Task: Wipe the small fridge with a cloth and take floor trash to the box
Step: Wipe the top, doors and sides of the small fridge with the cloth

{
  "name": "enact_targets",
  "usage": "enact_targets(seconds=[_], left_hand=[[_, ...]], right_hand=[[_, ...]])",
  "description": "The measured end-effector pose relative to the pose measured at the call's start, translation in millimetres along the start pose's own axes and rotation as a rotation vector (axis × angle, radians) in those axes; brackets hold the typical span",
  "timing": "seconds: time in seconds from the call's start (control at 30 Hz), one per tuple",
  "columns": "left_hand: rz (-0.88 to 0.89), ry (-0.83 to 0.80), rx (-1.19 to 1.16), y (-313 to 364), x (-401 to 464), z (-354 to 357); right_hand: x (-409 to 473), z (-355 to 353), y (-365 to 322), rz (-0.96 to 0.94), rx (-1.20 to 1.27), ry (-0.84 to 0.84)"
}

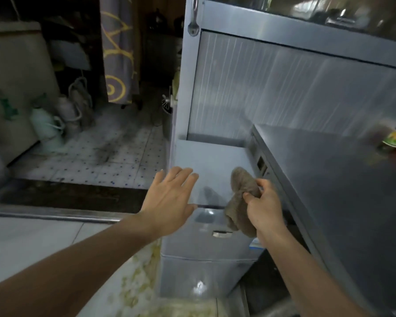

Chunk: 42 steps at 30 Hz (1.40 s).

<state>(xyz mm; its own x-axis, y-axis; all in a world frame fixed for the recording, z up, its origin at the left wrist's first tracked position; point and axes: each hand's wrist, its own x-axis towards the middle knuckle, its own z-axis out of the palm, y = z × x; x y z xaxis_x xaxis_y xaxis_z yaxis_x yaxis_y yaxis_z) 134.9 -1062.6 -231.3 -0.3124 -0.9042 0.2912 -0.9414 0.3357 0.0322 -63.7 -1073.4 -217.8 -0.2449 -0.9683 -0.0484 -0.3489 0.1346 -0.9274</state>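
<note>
We see the right hand [264,205] clenched on a bunched cloth [241,202], held over the fridge [204,255] top edge. The left hand [169,197] is flat, fingers straight, over the top's left side; contact unclear. We judge wiping is under way. Yellowish trash [140,287] lies on the floor beside the fridge, uncollected; no box in view.

Pale blue fridge, brown cloth

The fridge [206,170] is pale blue; the cloth [240,202] brown; at 10 o'clock, white floor tiles [114,156] (blue-dotted); a grey curtain [118,49] with yellow loops.
</note>
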Motion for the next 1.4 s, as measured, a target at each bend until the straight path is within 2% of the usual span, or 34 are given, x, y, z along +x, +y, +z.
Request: enact_targets(seconds=[0.27,0.53,0.73,0.93,1.1,1.4], left_hand=[[-0.204,-0.169,-0.155,-2.4,-9.9,-101.5],[-0.250,-0.158,-0.201,-28.2,-32.4,-163.3],[-0.122,-0.175,-0.220,-95.9,-39.8,-182.6],[0.011,-0.261,-0.250,-194.9,-60.7,-197.4],[0.037,-0.279,-0.295,-266.4,-76.4,-209.7],[0.146,-0.309,-0.335,-324.7,-33.5,-201.0]], right_hand=[[-18.8,-28.9,-89.9,0.100,-0.105,-0.110],[-48.8,-12.4,-142.4,0.144,-0.081,-0.153],[-70.8,46.8,-172.6,0.150,-0.093,-0.045],[-98.7,127.9,-208.1,0.174,-0.145,0.160],[-118.5,179.9,-229.2,0.213,-0.194,0.253],[-95.6,227.8,-228.8,0.309,-0.194,0.383]])
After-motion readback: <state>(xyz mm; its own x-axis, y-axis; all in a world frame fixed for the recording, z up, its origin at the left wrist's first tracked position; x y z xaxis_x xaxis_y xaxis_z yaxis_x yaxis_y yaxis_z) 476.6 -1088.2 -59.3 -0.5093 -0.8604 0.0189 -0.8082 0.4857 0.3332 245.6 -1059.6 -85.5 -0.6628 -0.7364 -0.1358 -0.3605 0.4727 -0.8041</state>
